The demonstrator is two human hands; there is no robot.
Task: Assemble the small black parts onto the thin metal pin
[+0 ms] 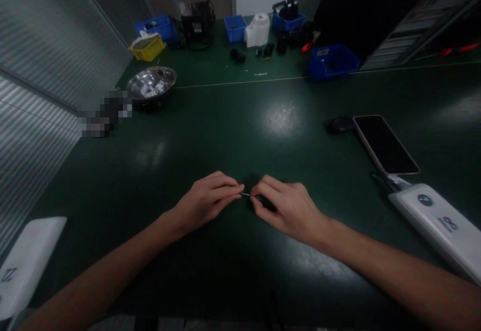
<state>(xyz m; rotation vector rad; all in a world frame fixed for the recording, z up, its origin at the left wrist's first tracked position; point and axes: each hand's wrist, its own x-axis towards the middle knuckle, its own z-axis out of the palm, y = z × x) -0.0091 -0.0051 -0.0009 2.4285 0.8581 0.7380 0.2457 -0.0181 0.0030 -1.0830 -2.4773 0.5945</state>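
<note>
Near the middle of the green table, my right hand is closed around what looks like a small screwdriver with a dark handle. Its thin metal shaft points left from my thumb and fingertips. My left hand pinches the far end of that shaft between thumb and fingers. Whether a tiny part also sits in those fingertips is hidden. Both hands are low over the tabletop, with their fingertips a short gap apart.
A phone, a black mouse and a white power bank lie right. Another white device is at the left edge. A metal bowl holds white pieces. Blue bins and a yellow bin stand at the back.
</note>
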